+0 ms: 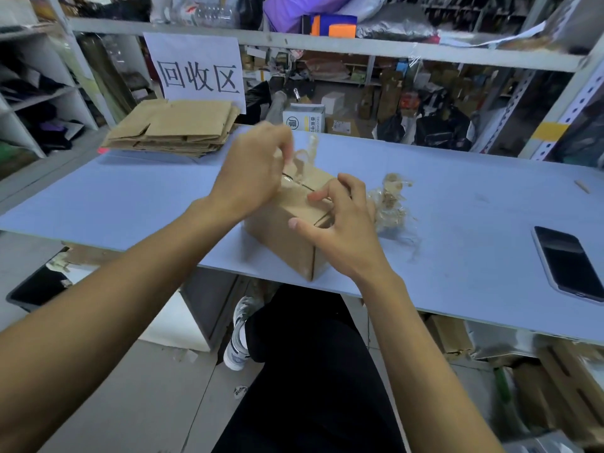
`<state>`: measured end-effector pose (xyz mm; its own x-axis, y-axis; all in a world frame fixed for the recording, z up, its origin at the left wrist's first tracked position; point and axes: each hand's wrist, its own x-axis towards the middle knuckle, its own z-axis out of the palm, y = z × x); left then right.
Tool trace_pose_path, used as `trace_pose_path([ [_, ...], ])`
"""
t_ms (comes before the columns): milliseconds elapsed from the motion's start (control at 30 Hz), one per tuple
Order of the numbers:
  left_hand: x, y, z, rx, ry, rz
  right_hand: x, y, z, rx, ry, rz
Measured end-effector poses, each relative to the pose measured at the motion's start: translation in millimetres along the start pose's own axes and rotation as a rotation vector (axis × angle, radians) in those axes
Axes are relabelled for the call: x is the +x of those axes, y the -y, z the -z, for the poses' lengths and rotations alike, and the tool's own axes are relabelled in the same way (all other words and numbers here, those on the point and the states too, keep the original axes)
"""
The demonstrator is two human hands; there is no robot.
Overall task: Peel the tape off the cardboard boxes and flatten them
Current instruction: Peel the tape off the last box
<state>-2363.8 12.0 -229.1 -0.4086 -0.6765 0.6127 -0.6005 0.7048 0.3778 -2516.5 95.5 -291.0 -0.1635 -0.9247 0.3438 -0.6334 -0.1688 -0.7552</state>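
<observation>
A small cardboard box (pixel 287 230) stands at the near edge of a pale blue table (pixel 457 197), one corner reaching over the edge. The left hand (pixel 251 168) pinches a strip of clear tape (pixel 305 158) that rises from the box's top seam. The right hand (pixel 343 223) rests on the near right end of the box, fingers spread. Just right of the box lies a crumpled wad of peeled tape (pixel 392 204). A stack of flattened boxes (pixel 173 129) sits at the far left under a paper sign (pixel 196 67). A phone (pixel 568 263) lies face up at the near right
</observation>
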Motion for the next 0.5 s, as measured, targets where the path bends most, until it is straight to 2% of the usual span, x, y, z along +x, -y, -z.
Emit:
trace_pose_path([
  [67, -3.7, -3.5, -9.3, 0.075, 0.203, -0.134, 1.4, -0.7, 1.9, -0.017, 0.015, -0.004],
  [133, -5.0, -5.5, -14.2, 0.059, 0.290, -0.107, 1.8, -0.5, 5.0, -0.012, 0.026, 0.004],
  [400, 18.7, -8.0, -15.2, 0.085, 0.299, 0.057, 4.5, -1.7, 8.8, 0.019, 0.036, 0.017],
  [500, 26.1, 6.9, -4.8, 0.103, 0.144, 0.066, 8.3, -10.3, 27.0, 0.058, 0.065, -0.013],
])
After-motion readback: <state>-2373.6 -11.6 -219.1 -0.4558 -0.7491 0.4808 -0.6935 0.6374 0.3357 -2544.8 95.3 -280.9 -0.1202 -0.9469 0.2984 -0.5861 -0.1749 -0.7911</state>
